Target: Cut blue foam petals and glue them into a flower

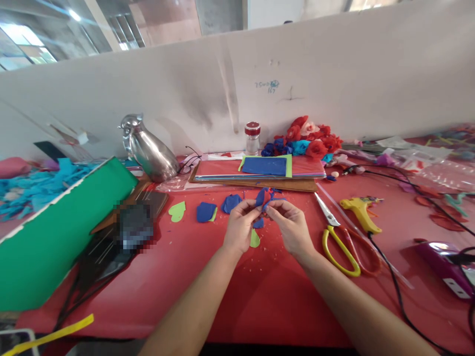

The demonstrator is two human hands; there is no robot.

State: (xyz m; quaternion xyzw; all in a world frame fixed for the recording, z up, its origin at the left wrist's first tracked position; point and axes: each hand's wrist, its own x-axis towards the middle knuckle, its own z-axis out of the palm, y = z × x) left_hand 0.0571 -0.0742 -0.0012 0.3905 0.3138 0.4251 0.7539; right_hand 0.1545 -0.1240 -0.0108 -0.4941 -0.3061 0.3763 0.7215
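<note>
Between my two hands, above the red tabletop (178,296), is a small blue and red craft flower (264,198). My left hand (241,222) pinches its left side and my right hand (291,225) pinches its right side, with the fingertips almost meeting. Just beyond my left hand lies a blue petal piece (230,203). Further left are a stack of blue petals (206,211) with a green edge showing and a green heart-shaped cutout (177,211). Below the fingers, a green leaf cutout (255,239) is partly hidden by my left hand.
Scissors (339,242) and a yellow glue gun (361,212) with a black cord lie to the right. Behind are stacked sheets (222,169), a lidded jar (253,138), finished flowers (308,138) and a metal pitcher (150,151). A green box (67,237) stands left.
</note>
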